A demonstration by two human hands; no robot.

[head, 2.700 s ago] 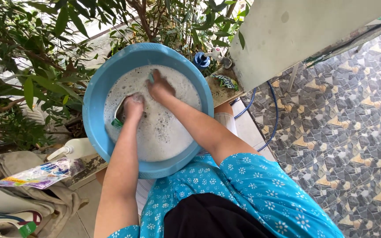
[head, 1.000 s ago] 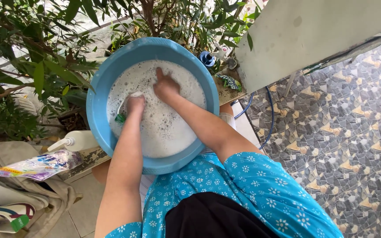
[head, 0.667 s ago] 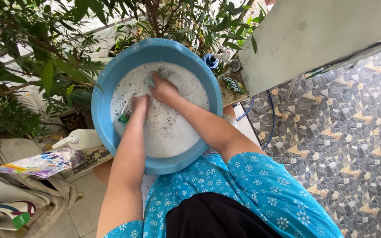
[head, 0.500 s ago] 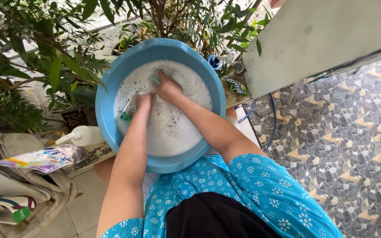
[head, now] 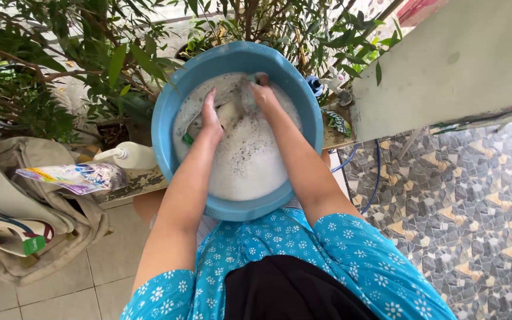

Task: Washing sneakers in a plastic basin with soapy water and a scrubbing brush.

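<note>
A round blue basin (head: 167, 118) full of foamy water rests on a ledge in front of me. Both my hands are down in the suds. My left hand (head: 210, 116) lies on a wet grey-white cloth (head: 230, 112) that rises out of the foam between the hands; a green bit of it (head: 188, 140) shows at the left. My right hand (head: 263, 95) is closed on the cloth's far end near the basin's back rim. Most of the cloth is hidden under the foam.
A white pump bottle (head: 127, 156) and a colourful plastic packet (head: 78, 177) lie left of the basin, above a beige bag (head: 48, 237) with white footwear (head: 4, 198). Leafy plants (head: 72, 53) stand behind, a pale wall (head: 445, 65) and blue hose (head: 376, 178) to the right.
Both hands have moved toward the basin's far rim and apart, pulling the cloth up out of the foam. The view has shifted, so the basin sits further right.
</note>
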